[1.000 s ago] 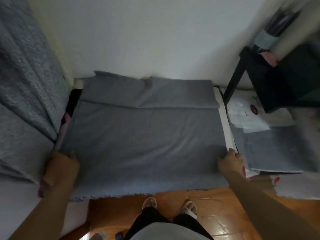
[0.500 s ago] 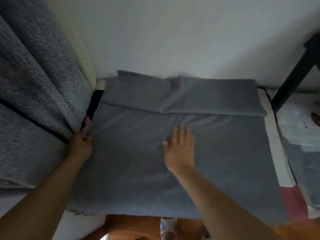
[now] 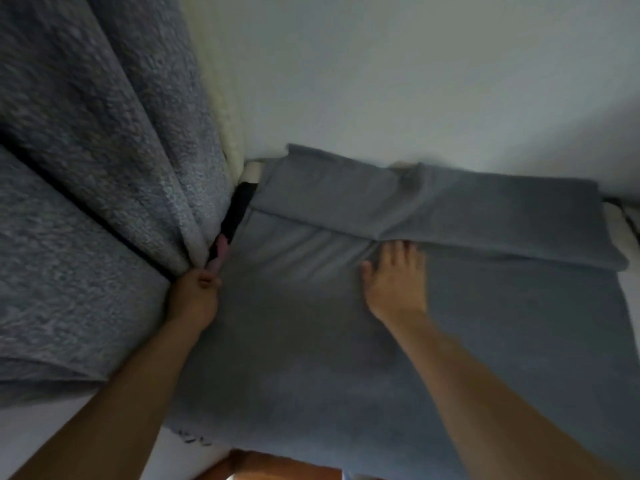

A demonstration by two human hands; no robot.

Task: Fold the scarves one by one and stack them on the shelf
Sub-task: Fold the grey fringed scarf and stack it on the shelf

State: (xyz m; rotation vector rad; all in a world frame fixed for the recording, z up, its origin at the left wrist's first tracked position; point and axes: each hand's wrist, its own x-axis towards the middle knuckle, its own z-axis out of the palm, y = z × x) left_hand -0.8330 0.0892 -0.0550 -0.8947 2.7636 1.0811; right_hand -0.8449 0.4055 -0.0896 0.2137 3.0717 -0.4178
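Grey scarf [image 3: 398,341] lies spread flat beneath both hands, its far edge folded back toward the person in a thick band [image 3: 450,209] just beyond the right hand's fingertips. The right hand [image 3: 394,282] rests palm down on the cloth, fingers straight and together, with soft creases fanning out to its left. The left hand [image 3: 195,292] is curled at the scarf's left edge, pinching the fabric there. Directly left of that hand hangs a heavy, textured grey curtain [image 3: 104,168], touching the knuckles. Beyond both hands rises a pale wall [image 3: 415,81].
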